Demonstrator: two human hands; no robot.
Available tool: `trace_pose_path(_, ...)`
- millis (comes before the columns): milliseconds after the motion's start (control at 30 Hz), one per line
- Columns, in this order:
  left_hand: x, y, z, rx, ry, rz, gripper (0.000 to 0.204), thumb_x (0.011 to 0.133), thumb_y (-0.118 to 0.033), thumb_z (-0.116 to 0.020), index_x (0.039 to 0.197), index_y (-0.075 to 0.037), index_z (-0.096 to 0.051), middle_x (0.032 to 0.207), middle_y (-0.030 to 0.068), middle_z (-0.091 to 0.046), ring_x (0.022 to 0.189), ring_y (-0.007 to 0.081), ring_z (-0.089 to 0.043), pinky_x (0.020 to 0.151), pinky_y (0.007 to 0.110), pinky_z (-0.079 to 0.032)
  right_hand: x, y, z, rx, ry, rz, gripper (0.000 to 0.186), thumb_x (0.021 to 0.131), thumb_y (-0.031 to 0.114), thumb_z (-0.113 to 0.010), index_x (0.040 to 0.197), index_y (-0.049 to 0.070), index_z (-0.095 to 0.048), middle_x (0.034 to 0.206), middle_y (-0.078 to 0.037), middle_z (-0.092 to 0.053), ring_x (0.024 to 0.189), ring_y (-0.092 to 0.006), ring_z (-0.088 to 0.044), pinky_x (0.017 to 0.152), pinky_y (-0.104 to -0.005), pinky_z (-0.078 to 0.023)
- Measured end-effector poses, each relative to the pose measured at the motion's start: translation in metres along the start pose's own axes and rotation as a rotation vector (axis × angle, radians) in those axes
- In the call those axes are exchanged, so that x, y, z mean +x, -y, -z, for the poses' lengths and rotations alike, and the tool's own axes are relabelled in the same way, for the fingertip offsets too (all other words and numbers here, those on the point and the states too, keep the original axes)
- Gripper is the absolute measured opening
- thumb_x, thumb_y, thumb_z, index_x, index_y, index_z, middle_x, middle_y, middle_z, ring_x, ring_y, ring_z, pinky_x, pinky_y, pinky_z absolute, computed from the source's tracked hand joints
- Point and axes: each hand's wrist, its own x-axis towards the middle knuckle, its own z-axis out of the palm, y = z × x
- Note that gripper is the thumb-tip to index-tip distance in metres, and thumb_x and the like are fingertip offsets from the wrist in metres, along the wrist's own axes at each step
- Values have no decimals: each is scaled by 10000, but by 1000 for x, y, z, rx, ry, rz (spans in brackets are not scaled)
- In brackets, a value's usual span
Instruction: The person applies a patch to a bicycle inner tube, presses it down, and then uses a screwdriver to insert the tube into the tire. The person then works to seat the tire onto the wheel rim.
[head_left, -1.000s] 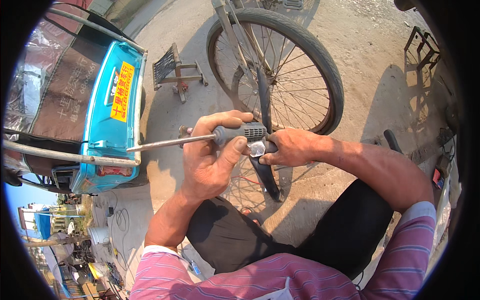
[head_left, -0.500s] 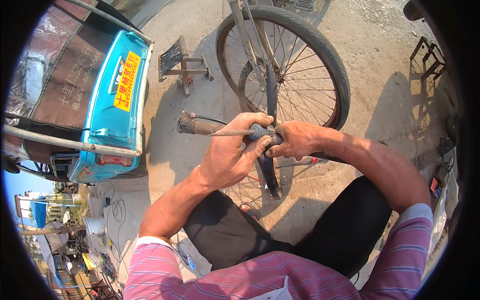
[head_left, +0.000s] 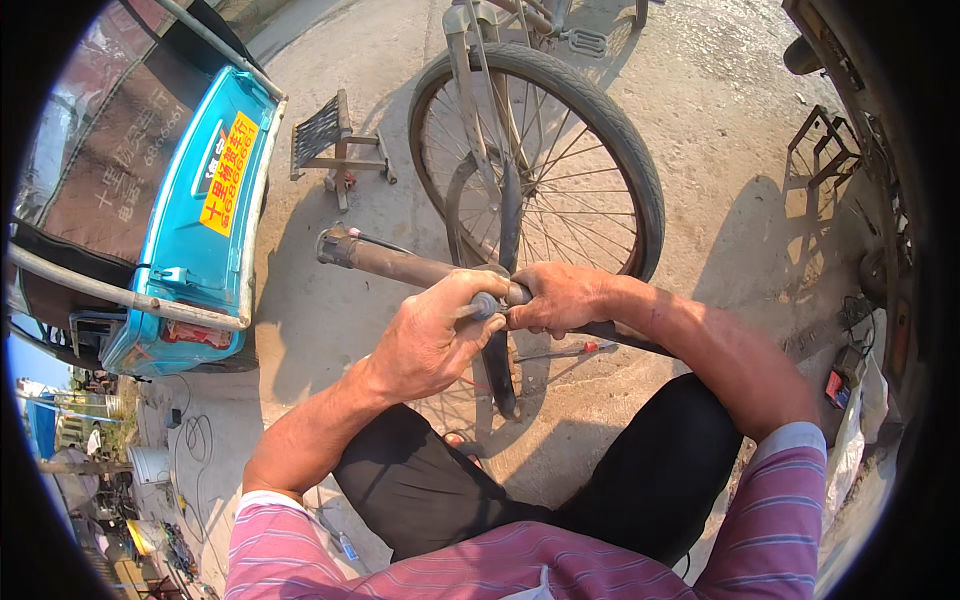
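Observation:
My left hand [head_left: 425, 330] is closed around a small grey round-ended piece [head_left: 484, 305], held between thumb and fingers. What kind of piece it is I cannot make out. Beside it, my right hand [head_left: 560, 297] is closed, its thumb and forefinger at the end of a short dark cylinder [head_left: 518, 293]. Fingertips of both hands nearly meet, and what lies between them is mostly hidden. Beneath the hands runs a worn brown metal tube [head_left: 390, 262] with a wider open end at the left. A black bar [head_left: 500, 375] slopes down below the hands.
Ahead stands a bicycle wheel [head_left: 640, 160] in a fork [head_left: 468, 100]. A small folding stool [head_left: 340, 145] is left of it. Farther left is a turquoise cargo vehicle [head_left: 190, 180]. At the right stands a dark metal frame [head_left: 828, 150]. A cable [head_left: 195, 440] lies on the ground.
The grey piece has turned in my left hand, so its rounded end now faces up and its pointed shaft no longer shows. The hands and surroundings sit farther left and slightly lower in view.

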Motion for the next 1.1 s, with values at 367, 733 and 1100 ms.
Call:
trace_pose_path(367,-9,13,11,-342,-271,-93,323,1037,-45,-631,1336,2,-519,1367,246,-595,1023,194,-711,807,293,-632,4,3,6,150,18,-36,372,962,349,-747,1025,-1,-637,743,-14,-601,612,-110,-594,555,-276,-507)
trace_pose_path(733,-6,3,13,-273,-448,-256,347,984,-62,-719,1288,6,-565,1240,240,-675,1048,290,-714,889,396,-592,2,3,9,181,23,-22,372,938,332,-761,1029,-7,-639,724,-15,-609,594,-110,-597,541,-283,-507)
trace_pose_path(1100,-9,14,16,-81,-92,248,387,1043,-144,-669,1374,-13,-517,1234,158,-692,988,131,-702,847,288,-629,1,5,2,161,15,-10,341,925,357,-724,972,24,-672,688,-13,-585,599,-122,-590,567,-299,-489)
